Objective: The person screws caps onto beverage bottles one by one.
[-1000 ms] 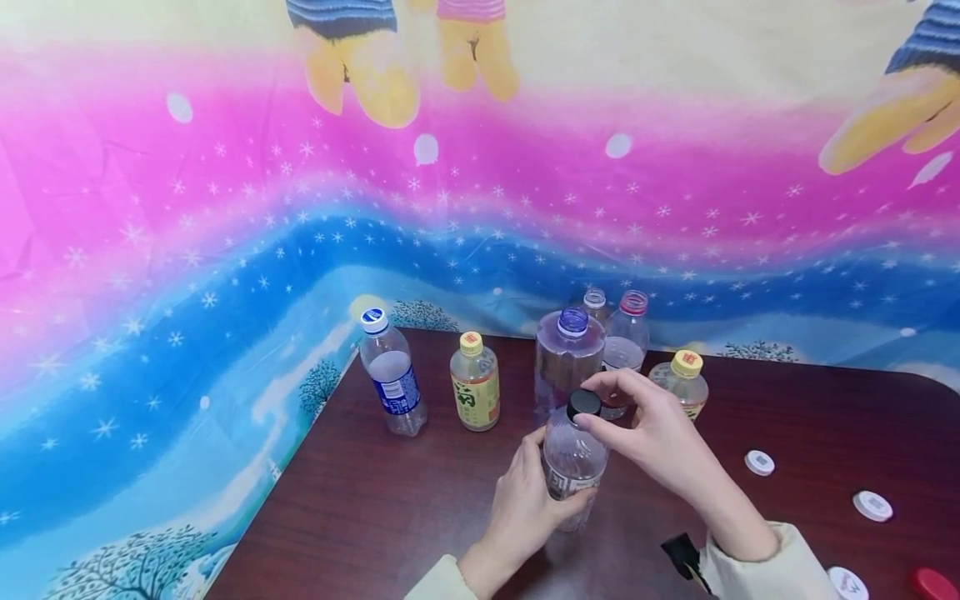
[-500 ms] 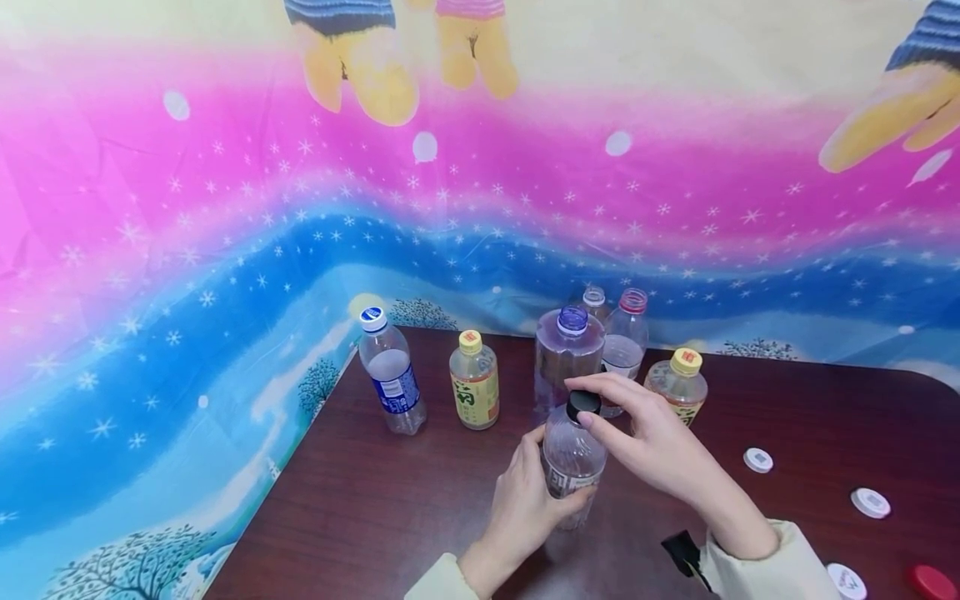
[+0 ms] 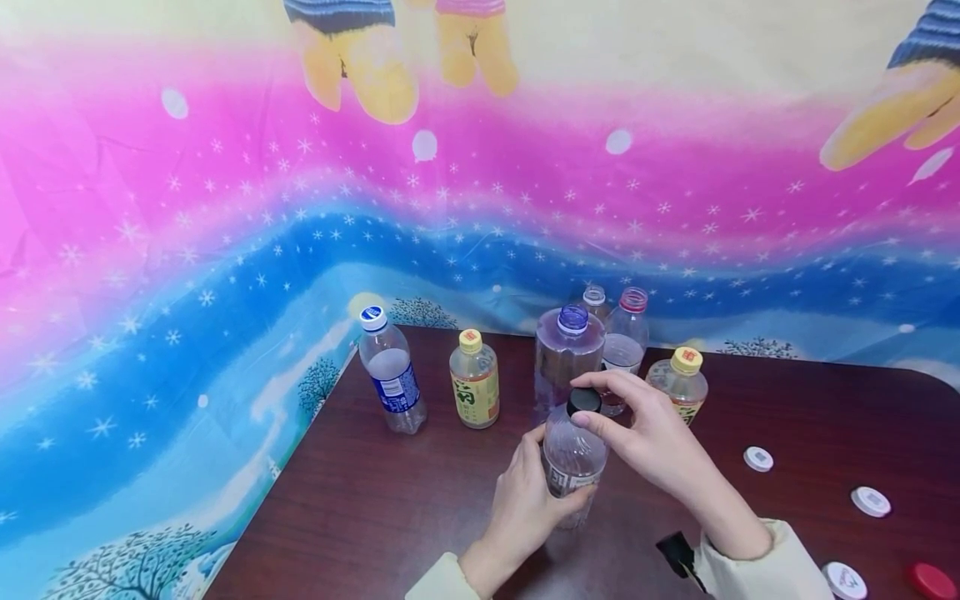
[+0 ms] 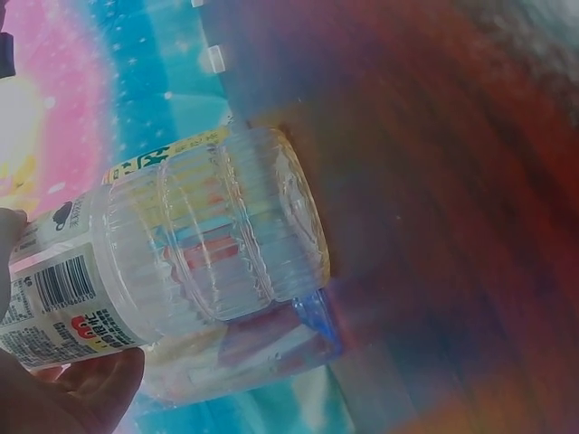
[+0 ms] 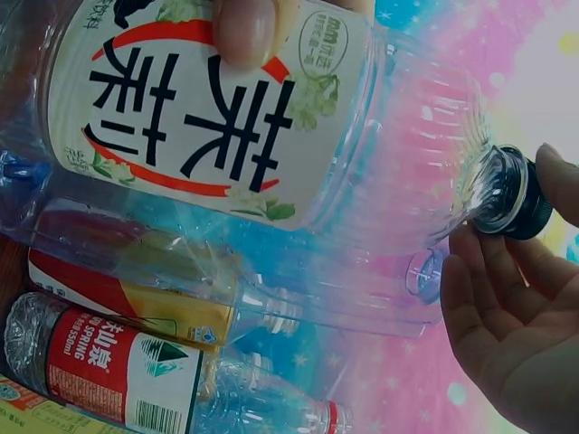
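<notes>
Here the right hand [image 3: 651, 427] pinches the black cap [image 3: 584, 404] on top, and the left hand [image 3: 522, 497] (lower along the axis) grips the roughly upright bottle [image 3: 573, 450]

Dark brown table [image 3: 352, 517] with standing bottles [image 3: 476, 390], white caps [image 3: 871, 502], red cap [image 3: 932, 580]

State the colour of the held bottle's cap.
Black. The cap on the held bottle shows best in the head view.

From up at the head, one camera looks forward and down over the bench [image 3: 352, 508]; both wrist cameras sit close, tipped sideways, sharing the black-capped bottle [image 5: 308, 158].
</notes>
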`<move>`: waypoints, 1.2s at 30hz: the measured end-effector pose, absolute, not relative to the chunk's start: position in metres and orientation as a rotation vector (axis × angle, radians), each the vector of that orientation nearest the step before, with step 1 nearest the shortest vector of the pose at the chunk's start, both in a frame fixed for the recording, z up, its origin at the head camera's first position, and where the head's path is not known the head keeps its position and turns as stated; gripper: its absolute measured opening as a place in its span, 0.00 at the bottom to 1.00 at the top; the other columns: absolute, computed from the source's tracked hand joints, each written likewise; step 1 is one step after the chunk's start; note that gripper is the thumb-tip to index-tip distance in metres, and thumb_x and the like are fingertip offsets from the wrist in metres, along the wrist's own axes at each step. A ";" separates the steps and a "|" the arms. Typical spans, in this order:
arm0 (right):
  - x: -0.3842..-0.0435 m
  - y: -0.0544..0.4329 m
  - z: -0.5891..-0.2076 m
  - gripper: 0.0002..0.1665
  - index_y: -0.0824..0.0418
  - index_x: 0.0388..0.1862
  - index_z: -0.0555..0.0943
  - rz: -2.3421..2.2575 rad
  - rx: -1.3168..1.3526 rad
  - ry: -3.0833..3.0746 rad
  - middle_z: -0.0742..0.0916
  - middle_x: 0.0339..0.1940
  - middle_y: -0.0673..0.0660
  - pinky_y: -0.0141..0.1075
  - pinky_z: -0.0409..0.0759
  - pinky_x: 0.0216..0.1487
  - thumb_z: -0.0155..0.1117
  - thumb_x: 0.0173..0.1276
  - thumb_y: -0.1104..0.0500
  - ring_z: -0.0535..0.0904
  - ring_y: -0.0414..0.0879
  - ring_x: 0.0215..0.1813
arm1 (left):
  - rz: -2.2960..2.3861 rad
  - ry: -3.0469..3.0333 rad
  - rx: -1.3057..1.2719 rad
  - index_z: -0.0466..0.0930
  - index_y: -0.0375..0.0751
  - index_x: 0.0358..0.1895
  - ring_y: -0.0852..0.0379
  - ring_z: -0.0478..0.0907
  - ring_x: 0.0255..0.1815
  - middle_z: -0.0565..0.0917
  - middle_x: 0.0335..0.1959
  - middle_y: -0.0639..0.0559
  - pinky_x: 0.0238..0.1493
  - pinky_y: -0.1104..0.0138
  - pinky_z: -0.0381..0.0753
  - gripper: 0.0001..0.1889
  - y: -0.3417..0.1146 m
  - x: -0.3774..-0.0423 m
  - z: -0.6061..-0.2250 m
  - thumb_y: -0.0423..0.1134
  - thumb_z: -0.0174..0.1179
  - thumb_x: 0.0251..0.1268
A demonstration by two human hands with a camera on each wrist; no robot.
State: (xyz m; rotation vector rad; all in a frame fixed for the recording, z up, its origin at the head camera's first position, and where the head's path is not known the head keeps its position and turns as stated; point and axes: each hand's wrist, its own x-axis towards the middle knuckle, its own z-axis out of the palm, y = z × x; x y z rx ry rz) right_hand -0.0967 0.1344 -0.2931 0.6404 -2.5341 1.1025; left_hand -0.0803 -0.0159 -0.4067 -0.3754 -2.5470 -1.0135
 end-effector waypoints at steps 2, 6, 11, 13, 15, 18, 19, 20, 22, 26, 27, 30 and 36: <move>-0.097 0.133 -0.293 0.18 0.54 0.48 0.82 1.109 0.605 -2.539 0.85 0.42 0.50 0.30 0.73 0.36 0.71 0.57 0.58 0.72 0.36 0.38 | -1.019 -2.554 -0.372 0.63 0.40 0.59 0.54 0.81 0.47 0.80 0.49 0.47 0.39 0.61 0.82 0.42 -0.016 -0.080 -0.407 0.54 0.74 0.44; -0.096 0.130 -0.292 0.17 0.55 0.45 0.81 1.122 0.528 -2.564 0.84 0.40 0.50 0.31 0.74 0.39 0.72 0.57 0.56 0.74 0.37 0.38 | -1.022 -2.557 -0.367 0.63 0.40 0.59 0.54 0.81 0.47 0.80 0.49 0.47 0.38 0.62 0.82 0.41 -0.016 -0.080 -0.406 0.54 0.74 0.44; -0.096 0.128 -0.292 0.19 0.57 0.45 0.78 1.127 0.498 -2.587 0.84 0.42 0.52 0.32 0.76 0.42 0.72 0.57 0.54 0.76 0.41 0.42 | -1.005 -2.539 -0.371 0.63 0.40 0.58 0.54 0.81 0.46 0.80 0.48 0.47 0.37 0.62 0.82 0.41 -0.016 -0.080 -0.407 0.54 0.74 0.43; -0.096 0.129 -0.293 0.22 0.58 0.50 0.78 1.127 0.544 -2.586 0.84 0.45 0.53 0.34 0.77 0.45 0.71 0.58 0.55 0.76 0.41 0.45 | -1.000 -2.532 -0.373 0.63 0.40 0.58 0.54 0.81 0.46 0.80 0.48 0.47 0.37 0.62 0.82 0.41 -0.016 -0.080 -0.408 0.54 0.74 0.43; -0.097 0.130 -0.294 0.24 0.58 0.55 0.77 1.110 0.615 -2.577 0.84 0.48 0.53 0.33 0.77 0.46 0.69 0.60 0.57 0.75 0.39 0.46 | -0.994 -2.528 -0.375 0.63 0.40 0.58 0.54 0.81 0.45 0.80 0.48 0.47 0.37 0.62 0.82 0.41 -0.016 -0.080 -0.408 0.54 0.74 0.43; -0.097 0.135 -0.294 0.25 0.57 0.60 0.76 1.081 0.737 -2.557 0.83 0.54 0.52 0.33 0.76 0.49 0.66 0.63 0.59 0.74 0.35 0.49 | -0.988 -2.521 -0.379 0.63 0.40 0.58 0.54 0.81 0.45 0.80 0.48 0.47 0.38 0.63 0.82 0.41 -0.016 -0.081 -0.408 0.53 0.74 0.42; -0.097 0.136 -0.294 0.24 0.56 0.60 0.76 1.072 0.763 -2.557 0.82 0.55 0.52 0.33 0.76 0.48 0.64 0.64 0.59 0.74 0.35 0.49 | -0.986 -2.517 -0.382 0.63 0.40 0.58 0.54 0.81 0.45 0.80 0.48 0.47 0.38 0.63 0.82 0.41 -0.016 -0.081 -0.408 0.53 0.74 0.42; -0.096 0.138 -0.293 0.23 0.56 0.59 0.76 1.063 0.782 -2.558 0.82 0.55 0.52 0.32 0.76 0.47 0.63 0.65 0.60 0.73 0.34 0.49 | -0.984 -2.514 -0.385 0.63 0.39 0.58 0.54 0.81 0.46 0.80 0.48 0.47 0.38 0.63 0.82 0.41 -0.016 -0.081 -0.408 0.53 0.74 0.42; -0.096 0.139 -0.292 0.22 0.55 0.59 0.77 1.070 0.798 -2.571 0.82 0.56 0.52 0.31 0.75 0.41 0.62 0.66 0.60 0.73 0.35 0.45 | -0.989 -2.514 -0.387 0.63 0.39 0.58 0.54 0.81 0.46 0.80 0.48 0.47 0.38 0.63 0.83 0.41 -0.016 -0.081 -0.407 0.53 0.74 0.42; -0.095 0.141 -0.290 0.20 0.56 0.57 0.78 1.093 0.777 -2.600 0.82 0.53 0.54 0.30 0.70 0.33 0.63 0.66 0.60 0.70 0.36 0.37 | -1.011 -2.529 -0.380 0.63 0.40 0.59 0.54 0.81 0.46 0.80 0.49 0.47 0.39 0.62 0.82 0.41 -0.016 -0.081 -0.407 0.53 0.74 0.43; -0.095 0.141 -0.290 0.20 0.56 0.57 0.78 1.097 0.768 -2.604 0.82 0.53 0.54 0.30 0.70 0.33 0.63 0.65 0.60 0.70 0.36 0.37 | -1.018 -2.535 -0.377 0.63 0.40 0.59 0.54 0.81 0.46 0.80 0.49 0.47 0.39 0.62 0.82 0.41 -0.016 -0.081 -0.406 0.54 0.74 0.43; -0.095 0.140 -0.289 0.20 0.56 0.55 0.79 1.092 0.740 -2.601 0.83 0.51 0.54 0.30 0.70 0.33 0.65 0.64 0.60 0.70 0.36 0.38 | -1.029 -2.547 -0.371 0.63 0.40 0.59 0.54 0.81 0.47 0.80 0.49 0.48 0.39 0.62 0.82 0.41 -0.016 -0.081 -0.406 0.54 0.74 0.44; -0.096 0.139 -0.288 0.20 0.55 0.52 0.81 1.085 0.669 -2.607 0.84 0.47 0.53 0.29 0.72 0.33 0.69 0.60 0.58 0.72 0.35 0.39 | -1.043 -2.551 -0.369 0.63 0.40 0.59 0.54 0.81 0.47 0.80 0.49 0.48 0.40 0.62 0.82 0.41 -0.016 -0.081 -0.406 0.54 0.74 0.44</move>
